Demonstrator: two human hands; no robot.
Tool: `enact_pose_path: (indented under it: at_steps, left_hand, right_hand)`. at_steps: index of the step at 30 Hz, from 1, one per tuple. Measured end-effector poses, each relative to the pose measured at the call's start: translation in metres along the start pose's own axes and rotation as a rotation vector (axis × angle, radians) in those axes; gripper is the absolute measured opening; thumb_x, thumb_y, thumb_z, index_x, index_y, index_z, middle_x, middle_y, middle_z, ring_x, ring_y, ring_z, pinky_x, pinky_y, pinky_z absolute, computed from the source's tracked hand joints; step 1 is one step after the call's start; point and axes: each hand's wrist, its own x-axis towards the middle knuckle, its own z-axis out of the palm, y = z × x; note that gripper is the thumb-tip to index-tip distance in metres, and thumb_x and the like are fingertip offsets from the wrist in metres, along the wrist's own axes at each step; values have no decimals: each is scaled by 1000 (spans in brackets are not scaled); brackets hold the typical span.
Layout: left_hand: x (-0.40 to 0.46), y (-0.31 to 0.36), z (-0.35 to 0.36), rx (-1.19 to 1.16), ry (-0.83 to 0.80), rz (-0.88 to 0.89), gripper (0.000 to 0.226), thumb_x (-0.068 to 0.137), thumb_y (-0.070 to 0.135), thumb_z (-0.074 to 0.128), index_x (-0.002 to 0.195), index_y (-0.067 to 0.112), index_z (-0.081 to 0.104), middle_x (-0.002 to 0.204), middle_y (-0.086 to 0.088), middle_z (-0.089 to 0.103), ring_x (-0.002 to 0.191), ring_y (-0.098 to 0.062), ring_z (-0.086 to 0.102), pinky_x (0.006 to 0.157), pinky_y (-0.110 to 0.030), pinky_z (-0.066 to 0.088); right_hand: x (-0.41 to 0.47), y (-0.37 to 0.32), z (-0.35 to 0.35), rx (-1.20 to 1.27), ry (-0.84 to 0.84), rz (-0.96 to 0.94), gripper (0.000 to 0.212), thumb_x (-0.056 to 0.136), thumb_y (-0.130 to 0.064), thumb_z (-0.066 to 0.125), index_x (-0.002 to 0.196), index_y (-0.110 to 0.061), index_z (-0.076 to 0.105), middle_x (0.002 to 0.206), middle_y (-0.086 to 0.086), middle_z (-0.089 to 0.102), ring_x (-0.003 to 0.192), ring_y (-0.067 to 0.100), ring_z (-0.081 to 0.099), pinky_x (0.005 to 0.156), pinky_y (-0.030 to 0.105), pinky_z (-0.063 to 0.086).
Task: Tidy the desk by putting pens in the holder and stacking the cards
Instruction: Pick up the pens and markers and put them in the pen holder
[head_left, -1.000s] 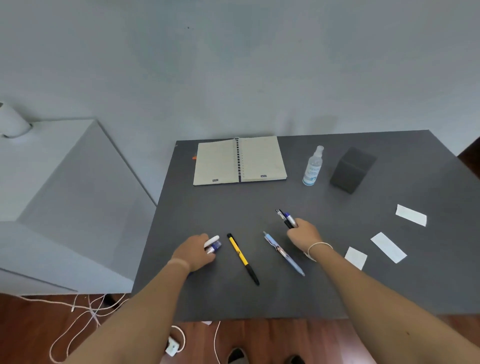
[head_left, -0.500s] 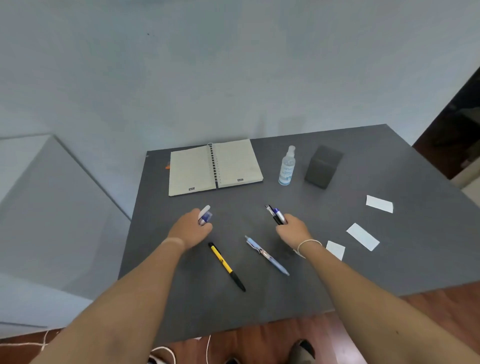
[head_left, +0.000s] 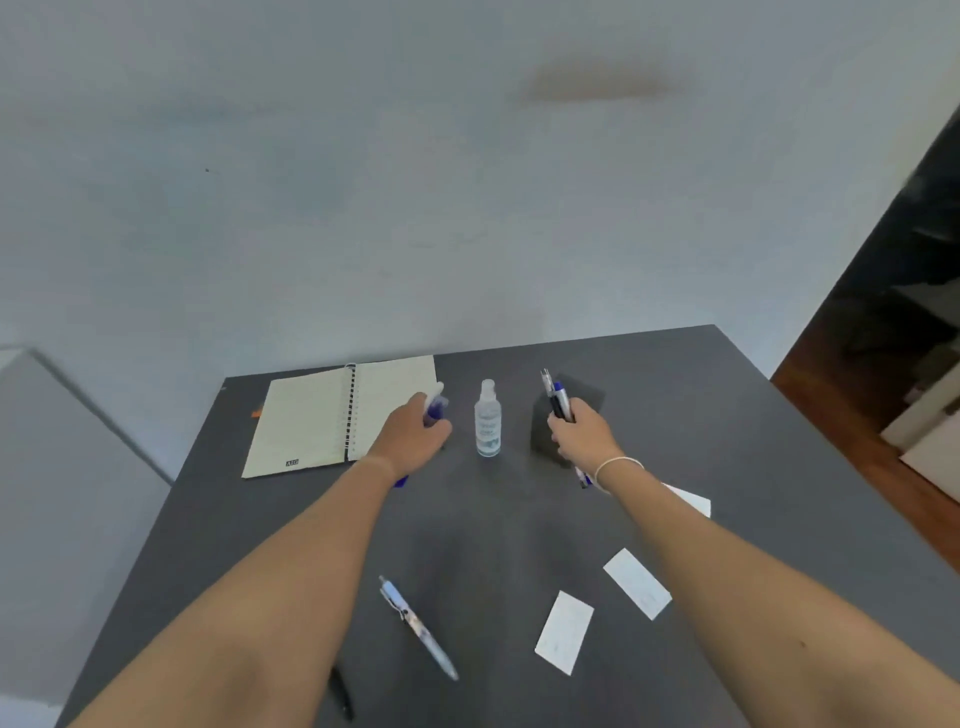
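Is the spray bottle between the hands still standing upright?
Upright. The spray bottle stands on its base on the desk, cap at the top, between the left hand and right hand, neither touching it.

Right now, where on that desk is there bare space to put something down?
The desk's far right, beyond the black holder, is bare. So is the middle strip between the spray bottle and the light blue pen. The near right is crowded with white cards; the open notebook fills the far left.
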Motion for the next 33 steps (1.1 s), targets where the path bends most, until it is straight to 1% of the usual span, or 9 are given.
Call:
enact_pose_path:
  at_steps: [2,3,6,10,14,18,23,28,33]
  left_hand:
    - [12,26,14,-38,16,34,12,81,17,47,77,27,42,73,14,48,57,-9,45,57,-23,36]
    - [17,37,22,-56,13,48,10,82,19,48,79,26,43,75,16,49,56,-9,47,57,-23,37]
    - [31,64,46,-94,1,52,8,83,18,48,84,25,45,75,7,53,64,-8,51,60,-22,38]
    - [47,91,73,-190,-9,39,18,81,14,50,77,29,43,75,3,58,65,-6,54,62,-21,40]
    - [67,108,87,-338,41,-18,9,82,10,48,86,19,48,82,-8,60,72,-15,55,73,-27,45]
    - [85,119,95,-516,132,-83,11,86,8,50,95,13,47,80,-7,57,73,-14,55,68,-23,47]
    - [100,123,103,-685,198,-133,8,84,5,50,83,13,50,72,-4,53,74,-16,53,74,-28,48]
    - [105,120,115,-723,195,-179,11,85,7,53,82,18,51,78,-6,55,82,-20,55,84,-36,48]
    - [103,113,128,-740,207,-172,18,83,4,55,81,22,50,82,-7,52,84,-20,54,85,-33,48]
  right_hand:
    - [17,-3,-20,15,14,-15,12,93,-20,44,89,-11,50,82,12,53,72,25,48,73,40,47]
    - [24,-4,-28,31,21,-16,14,94,-20,44,92,-9,51,80,10,54,71,23,49,73,38,49]
    - [43,-7,-46,140,20,-5,11,96,-15,42,95,-10,52,74,3,55,65,14,52,66,25,49]
    - [63,-13,-58,232,27,-18,9,96,-13,40,96,-14,50,76,3,59,72,17,58,72,26,49]
    - [82,-21,-63,302,41,-37,9,96,-14,40,98,-13,49,77,3,61,73,16,61,65,22,48]
    - [99,-23,-61,385,33,-35,9,96,-14,42,98,-15,50,79,2,61,75,15,61,65,20,49]
    - [109,-19,-52,447,7,-31,16,95,-13,42,86,-24,50,79,1,62,77,14,62,68,22,49]
    - [111,-6,-47,458,-9,-23,14,93,-9,45,89,-20,53,79,1,62,77,11,62,65,18,46]
    - [112,2,-47,475,18,-26,18,92,-5,45,85,-19,54,77,1,63,75,10,63,65,16,47]
